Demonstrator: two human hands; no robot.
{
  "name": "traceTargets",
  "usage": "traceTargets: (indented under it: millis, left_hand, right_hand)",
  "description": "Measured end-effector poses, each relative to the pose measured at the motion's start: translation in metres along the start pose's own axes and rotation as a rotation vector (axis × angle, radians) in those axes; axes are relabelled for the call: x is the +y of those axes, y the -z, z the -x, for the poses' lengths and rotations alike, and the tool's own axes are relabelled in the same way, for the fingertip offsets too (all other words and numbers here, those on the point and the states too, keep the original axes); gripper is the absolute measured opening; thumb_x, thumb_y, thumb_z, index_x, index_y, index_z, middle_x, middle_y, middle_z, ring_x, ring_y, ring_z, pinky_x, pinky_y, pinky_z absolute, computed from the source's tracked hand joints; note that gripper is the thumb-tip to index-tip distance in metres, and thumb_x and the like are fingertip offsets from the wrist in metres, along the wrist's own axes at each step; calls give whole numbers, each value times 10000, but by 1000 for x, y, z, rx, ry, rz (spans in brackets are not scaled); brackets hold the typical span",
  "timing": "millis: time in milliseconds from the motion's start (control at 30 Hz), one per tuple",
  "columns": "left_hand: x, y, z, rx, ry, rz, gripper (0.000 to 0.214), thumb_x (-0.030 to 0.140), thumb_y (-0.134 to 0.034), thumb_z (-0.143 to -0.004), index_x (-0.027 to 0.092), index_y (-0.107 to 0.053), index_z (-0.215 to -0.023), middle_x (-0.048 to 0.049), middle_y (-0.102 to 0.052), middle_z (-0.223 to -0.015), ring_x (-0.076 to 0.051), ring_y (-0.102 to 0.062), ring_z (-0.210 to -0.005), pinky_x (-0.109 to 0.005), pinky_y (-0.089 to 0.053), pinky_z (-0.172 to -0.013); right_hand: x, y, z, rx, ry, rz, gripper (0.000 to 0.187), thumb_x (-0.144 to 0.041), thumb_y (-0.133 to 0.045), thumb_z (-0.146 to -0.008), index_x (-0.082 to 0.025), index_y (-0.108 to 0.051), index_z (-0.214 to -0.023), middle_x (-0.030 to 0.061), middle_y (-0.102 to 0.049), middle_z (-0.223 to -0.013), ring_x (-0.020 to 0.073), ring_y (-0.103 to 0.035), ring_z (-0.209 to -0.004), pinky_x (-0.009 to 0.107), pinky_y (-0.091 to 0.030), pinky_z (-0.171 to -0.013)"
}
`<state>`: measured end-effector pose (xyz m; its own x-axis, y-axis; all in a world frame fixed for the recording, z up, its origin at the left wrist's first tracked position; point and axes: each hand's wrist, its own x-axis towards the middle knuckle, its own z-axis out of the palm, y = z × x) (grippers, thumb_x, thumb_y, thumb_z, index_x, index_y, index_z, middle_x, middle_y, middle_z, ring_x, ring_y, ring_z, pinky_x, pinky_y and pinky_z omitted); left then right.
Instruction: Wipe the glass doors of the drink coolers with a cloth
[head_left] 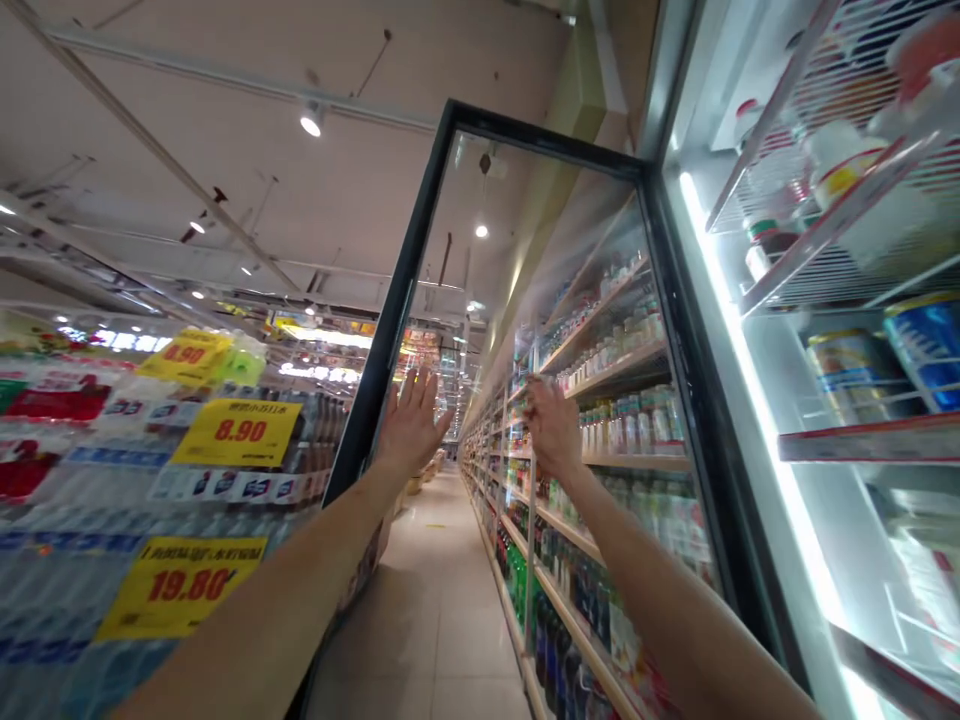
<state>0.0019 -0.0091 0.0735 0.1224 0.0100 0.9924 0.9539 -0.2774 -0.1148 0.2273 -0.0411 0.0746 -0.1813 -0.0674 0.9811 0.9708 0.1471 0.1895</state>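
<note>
An open glass door [480,300] with a black frame stands before me, hinged at the right to a lit refrigerated cabinet [806,420]. My left hand [411,425] is at the left side of the pane, beside the frame, with fingers spread and nothing in them. Near the middle of the glass is my right hand [553,425], its fingers curled in. What they hold, if anything, is hidden and blurred. A hazy patch shows on the pane above the right hand.
At the right, cabinet shelves hold cans [926,345] and bottles. Through the glass run an aisle floor [435,600] and long drink shelves [577,610]. Stacked bottle packs [52,590] with yellow price signs [238,432] stand at the left.
</note>
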Motion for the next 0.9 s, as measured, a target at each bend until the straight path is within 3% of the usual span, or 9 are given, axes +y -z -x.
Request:
traceTargets:
  millis: [67,200,267,400,467,667,733,833,900]
  left_hand:
    - [0,1,1,-13,-6,-7,608,441,-266,-906,80,-271,-1396,-117,-186,-1500,-249,-159,-1388,-451,-168,-1119]
    - [-1,0,1,-14,-10,-7,609,438,-265,-908,79,-261,-1400,-118,-185,-1500,-251,-149,-1390,-457,-173,-1117]
    - [-2,-2,2,-16,-19,1,611,436,-273,-905,75,-263,-1398,-119,-187,-1499,-256,-154,-1389,-459,-178,-1115]
    - [-2,-4,4,0,-26,17,599,417,-281,-900,71,-284,-1389,-117,-195,-1498,-259,-177,-1383,-458,-179,-1114]
    - [-2,-4,5,11,-27,28,594,409,-287,-897,78,-285,-1390,-119,-210,-1493,-257,-184,-1382,-457,-184,-1111]
    - [-4,-4,7,-2,-30,48,600,402,-293,-889,72,-279,-1390,-120,-212,-1493,-248,-172,-1385,-454,-176,-1114]
    - [-6,-4,9,-11,-49,46,591,396,-288,-891,79,-278,-1391,-114,-211,-1495,-245,-169,-1386,-447,-175,-1115]
    - [-9,-4,14,-11,-74,38,585,387,-287,-892,86,-276,-1393,-110,-223,-1492,-241,-166,-1387,-437,-181,-1114]
    - [-10,-5,16,2,-74,34,584,390,-283,-893,93,-274,-1396,-110,-242,-1486,-240,-167,-1387,-437,-186,-1112]
  right_hand:
    - [-1,-1,0,54,-118,14,450,-223,-390,-884,-217,-426,-1332,76,-476,-1357,253,-267,-1344,494,-256,-1055]
    - [-14,-4,5,-128,254,19,426,-218,-419,-882,-256,-461,-1304,37,-479,-1362,220,-252,-1357,453,-232,-1086]
    - [-9,0,3,-182,304,34,426,-209,-422,-881,-285,-462,-1298,10,-476,-1367,212,-278,-1347,456,-226,-1090]
    - [22,16,-12,-13,-237,126,434,-221,-387,-886,-199,-447,-1315,77,-440,-1390,297,-308,-1321,523,-298,-1025]
    - [26,17,-14,38,-333,131,437,-232,-386,-885,-172,-448,-1314,97,-435,-1390,314,-302,-1319,520,-322,-1005]
    - [1,7,-1,-258,424,21,385,-245,-444,-874,-267,-509,-1253,18,-487,-1354,225,-285,-1337,448,-267,-1071]
    - [15,13,-2,-221,293,47,386,-250,-432,-877,-250,-506,-1256,37,-484,-1357,242,-287,-1335,464,-279,-1058]
    - [47,25,-5,-19,-168,124,405,-246,-377,-884,-175,-499,-1264,107,-462,-1365,297,-297,-1321,517,-310,-1015]
    - [51,26,-2,50,-259,135,412,-229,-360,-880,-153,-502,-1259,117,-457,-1366,305,-292,-1321,517,-312,-1013]
